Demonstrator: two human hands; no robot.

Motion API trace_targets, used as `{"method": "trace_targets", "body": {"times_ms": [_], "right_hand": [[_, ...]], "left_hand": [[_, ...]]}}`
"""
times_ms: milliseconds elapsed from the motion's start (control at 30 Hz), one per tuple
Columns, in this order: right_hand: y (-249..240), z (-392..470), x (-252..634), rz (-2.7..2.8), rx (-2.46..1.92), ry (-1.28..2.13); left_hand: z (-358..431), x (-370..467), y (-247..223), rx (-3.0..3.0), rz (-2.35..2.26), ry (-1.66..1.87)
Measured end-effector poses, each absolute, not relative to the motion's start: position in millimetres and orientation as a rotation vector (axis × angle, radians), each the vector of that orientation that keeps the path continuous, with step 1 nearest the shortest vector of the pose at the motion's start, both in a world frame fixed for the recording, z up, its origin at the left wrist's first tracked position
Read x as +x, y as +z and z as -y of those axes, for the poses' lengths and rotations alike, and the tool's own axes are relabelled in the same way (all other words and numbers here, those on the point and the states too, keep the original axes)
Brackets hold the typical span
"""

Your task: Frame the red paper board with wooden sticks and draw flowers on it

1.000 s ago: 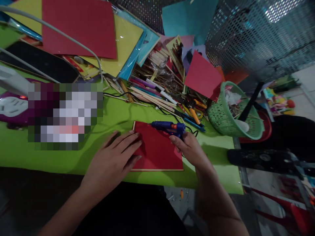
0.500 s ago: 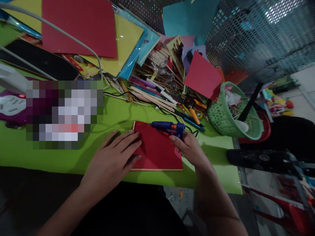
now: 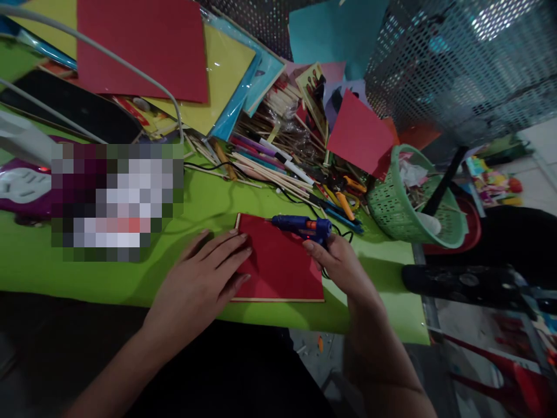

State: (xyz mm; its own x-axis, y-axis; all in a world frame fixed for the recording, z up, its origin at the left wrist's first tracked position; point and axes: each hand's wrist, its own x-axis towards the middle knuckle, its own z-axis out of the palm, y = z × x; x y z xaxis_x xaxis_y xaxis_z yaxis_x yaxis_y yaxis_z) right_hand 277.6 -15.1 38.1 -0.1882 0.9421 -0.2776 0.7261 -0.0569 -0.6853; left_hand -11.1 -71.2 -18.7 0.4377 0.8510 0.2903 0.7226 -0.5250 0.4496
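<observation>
A red sheet (image 3: 278, 267) lies on the green tabletop, with thin pale wooden sticks along its near edge and at its far left corner. My left hand (image 3: 204, 273) rests flat over the sheet's left side, fingers stretched out and covering part of that edge. In my right hand (image 3: 337, 258) is a blue glue gun (image 3: 303, 226) with an orange part and a small red light. Its nozzle points left above the sheet's far edge. My fingers wrap round the handle, which is mostly hidden.
Behind the sheet lie bamboo sticks (image 3: 270, 174), pens and orange-handled pliers (image 3: 346, 203). A green basket (image 3: 383, 203) holding scraps stands at the right. Coloured paper sheets (image 3: 143, 52) are stacked at the back left. A black cord (image 3: 287, 191) crosses the table. A pixelated patch covers something at left.
The glue gun in my right hand has shifted slightly to the right, its nozzle moving away from the far left corner. My left hand stays in place on the sheet.
</observation>
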Motion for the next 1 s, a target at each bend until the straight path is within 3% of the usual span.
{"method": "trace_targets", "body": {"times_ms": [300,1000], "right_hand": [[37.7,16.7,284.0,1.767,-1.695,1.274],[35.9,15.7,281.9,1.909,-1.802,1.074]], "left_hand": [[71.2,-12.8,-18.7,2.442,-1.351,0.736],[71.4,-12.0,-18.0,2.426,-1.362,0.721]]}}
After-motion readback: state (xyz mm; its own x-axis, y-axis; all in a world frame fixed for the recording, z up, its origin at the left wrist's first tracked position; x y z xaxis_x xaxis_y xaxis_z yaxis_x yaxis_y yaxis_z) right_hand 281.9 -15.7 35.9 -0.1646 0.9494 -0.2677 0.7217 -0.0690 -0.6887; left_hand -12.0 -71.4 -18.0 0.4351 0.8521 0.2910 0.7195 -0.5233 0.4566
